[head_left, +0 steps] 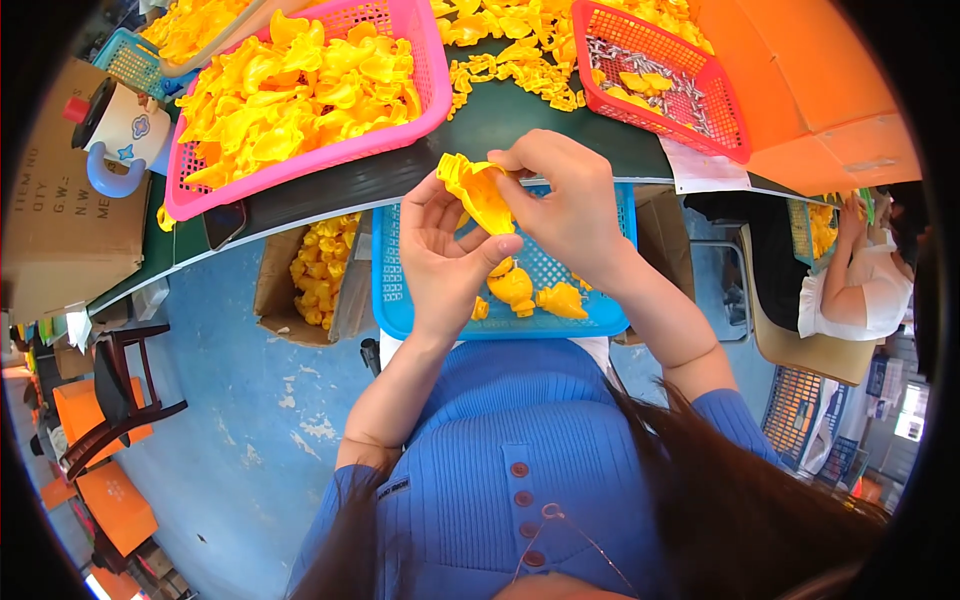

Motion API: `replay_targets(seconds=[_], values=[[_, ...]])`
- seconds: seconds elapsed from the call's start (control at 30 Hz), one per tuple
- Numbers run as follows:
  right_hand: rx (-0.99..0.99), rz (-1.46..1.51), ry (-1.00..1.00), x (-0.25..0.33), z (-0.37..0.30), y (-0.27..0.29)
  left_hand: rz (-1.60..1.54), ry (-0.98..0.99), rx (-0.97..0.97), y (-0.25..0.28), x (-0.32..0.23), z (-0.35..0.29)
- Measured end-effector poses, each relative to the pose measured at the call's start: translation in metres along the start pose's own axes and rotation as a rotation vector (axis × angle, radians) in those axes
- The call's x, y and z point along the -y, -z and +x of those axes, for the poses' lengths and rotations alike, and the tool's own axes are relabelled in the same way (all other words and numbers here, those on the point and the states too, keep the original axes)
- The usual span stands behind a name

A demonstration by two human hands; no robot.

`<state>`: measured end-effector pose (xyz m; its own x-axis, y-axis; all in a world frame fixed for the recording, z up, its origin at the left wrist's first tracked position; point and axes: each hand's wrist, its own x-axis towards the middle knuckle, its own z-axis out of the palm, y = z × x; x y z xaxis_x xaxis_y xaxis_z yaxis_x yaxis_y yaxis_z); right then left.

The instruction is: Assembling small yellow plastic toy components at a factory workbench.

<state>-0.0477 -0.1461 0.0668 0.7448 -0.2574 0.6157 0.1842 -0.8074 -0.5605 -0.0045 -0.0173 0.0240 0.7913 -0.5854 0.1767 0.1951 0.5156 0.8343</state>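
Note:
Above a blue plastic basket (392, 325) on my lap, both hands hold one hollow yellow plastic shell piece (480, 200) with a ridged end. My left hand (440, 245) grips it from below, with the thumb at its lower tip and the fingers curled behind. At the upper right edge, my right hand (565, 195) pinches the piece between thumb and fingers; whether anything small is also in that pinch is hidden. Several rounded yellow plastic pieces (512, 288) lie in the blue basket under my hands.
A pink basket (440, 75) heaped with yellow shells stands at the table's far left. Loose yellow parts (520, 65) lie beyond. At right are a red basket (735, 130) of small metal parts and an orange box (800, 90). A mug (125, 130) and phone (225, 225) sit left.

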Motion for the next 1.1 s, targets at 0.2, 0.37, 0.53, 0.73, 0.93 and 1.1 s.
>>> replay_targets(seconds=[0.2,0.37,0.53,0.73,0.93,1.1], values=[[0.173,-0.061,-0.107,0.001,0.011,0.009,0.021,0.025,0.044,0.001,-0.002,0.000],[0.086,-0.051,-0.031,-0.005,0.006,0.001,0.020,0.012,0.018,0.001,0.000,0.001],[0.132,0.010,-0.183,-0.007,0.000,-0.005,0.005,-0.002,-0.026,0.005,0.010,-0.003],[0.124,-0.020,-0.237,-0.005,-0.003,-0.005,0.002,0.027,-0.011,0.007,0.011,-0.002],[0.142,0.019,-0.291,-0.009,-0.003,-0.005,-0.009,0.061,0.025,0.011,0.012,-0.003],[0.121,0.013,-0.311,-0.017,0.000,-0.005,0.043,-0.046,0.055,0.001,0.010,-0.004]])
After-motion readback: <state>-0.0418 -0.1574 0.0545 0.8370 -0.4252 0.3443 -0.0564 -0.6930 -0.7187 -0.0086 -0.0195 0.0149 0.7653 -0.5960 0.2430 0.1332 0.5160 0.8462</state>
